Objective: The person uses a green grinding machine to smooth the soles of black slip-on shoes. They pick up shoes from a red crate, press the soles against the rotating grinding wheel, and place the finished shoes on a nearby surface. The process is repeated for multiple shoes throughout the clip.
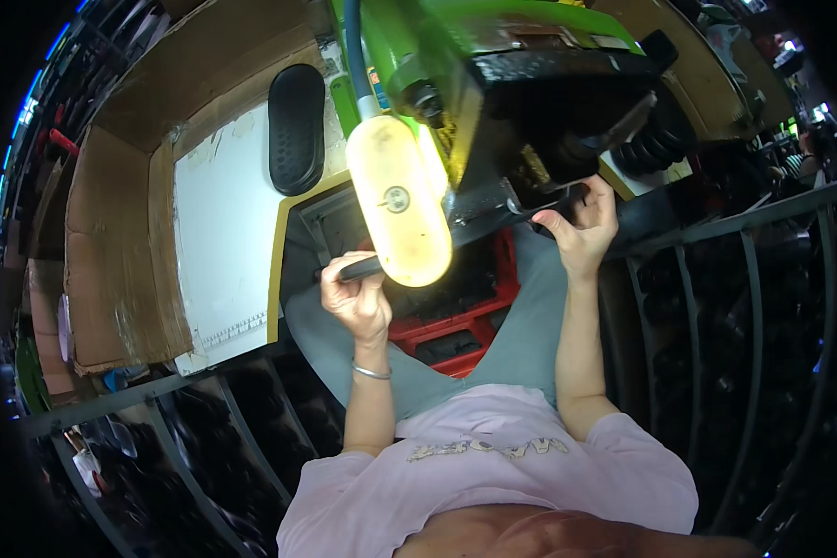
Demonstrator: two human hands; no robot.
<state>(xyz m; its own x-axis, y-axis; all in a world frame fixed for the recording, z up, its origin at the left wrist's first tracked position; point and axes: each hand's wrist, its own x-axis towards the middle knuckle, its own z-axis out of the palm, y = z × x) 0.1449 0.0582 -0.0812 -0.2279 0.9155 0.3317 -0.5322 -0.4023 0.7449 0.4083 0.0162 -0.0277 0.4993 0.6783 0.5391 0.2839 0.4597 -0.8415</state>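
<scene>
A thin black piece, probably a shoe sole (361, 268), stretches between my two hands. The lamp hides its middle, so I cannot make out its full shape. My left hand (352, 299) pinches its near-left end, thumb and fingers closed. At the other side my right hand (586, 228) is curled, thumb and fingers closed around a dark edge just under the machine's black head (549, 102). A yellow oval lamp (402, 200) hangs over the piece. Another black sole (296, 128) lies flat on the white tabletop (223, 232) at the left.
Behind the work rises a green machine body (530, 23). A cardboard box wall (121, 242) edges the left side. Stacked black soles (656, 144) stand at the right, near another cardboard box (707, 84). A red crate (451, 339) is below, between my legs. Metal railings (753, 251) flank me.
</scene>
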